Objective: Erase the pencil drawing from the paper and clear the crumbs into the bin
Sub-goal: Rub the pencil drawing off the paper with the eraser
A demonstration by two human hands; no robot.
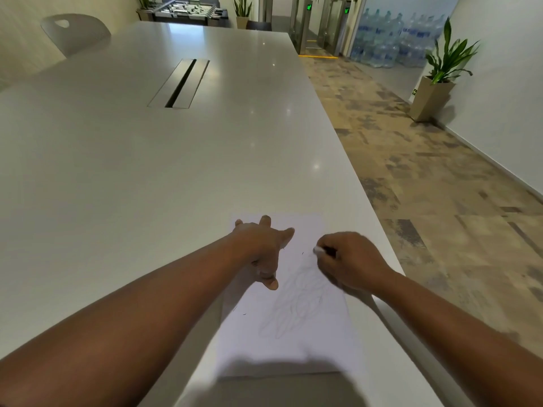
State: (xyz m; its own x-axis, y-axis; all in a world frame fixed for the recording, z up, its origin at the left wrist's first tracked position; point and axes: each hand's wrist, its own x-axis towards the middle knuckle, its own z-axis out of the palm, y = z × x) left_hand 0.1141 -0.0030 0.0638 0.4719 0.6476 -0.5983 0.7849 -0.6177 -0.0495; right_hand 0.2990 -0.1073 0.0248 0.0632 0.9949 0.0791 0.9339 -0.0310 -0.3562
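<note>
1. While the L hand (264,245) lies flat w/ fingers spread, it presses the paper (293,342) down near the sheet's far-left corner; its grip is apart, nothing held.
2. R hand (349,259) has its grip curled and clamped on a small white eraser (318,250); eraser tip touches the paper at the far end of the drawing.
3. Paper lies on the white counter (147,171), close to the counter's right edge, long side running away from the person.
4. Pencil drawing (296,304) = faint grey looping scribble down the middle of the sheet, between the two hands and nearer. Far end, by the eraser, looks paler; R hand slightly blurred.
5. A few dark specks (244,313) on the sheet, left of the scribble & one just left of the eraser – prob. crumbs, too small to tell.
6. Bin: can't see one in the head view.
7. Bkgd: cable slot (179,83) in mid-counter, chair (73,33) far left, potted plant (440,71) by right wall, water bottles (390,42) stacked beyond.
</note>
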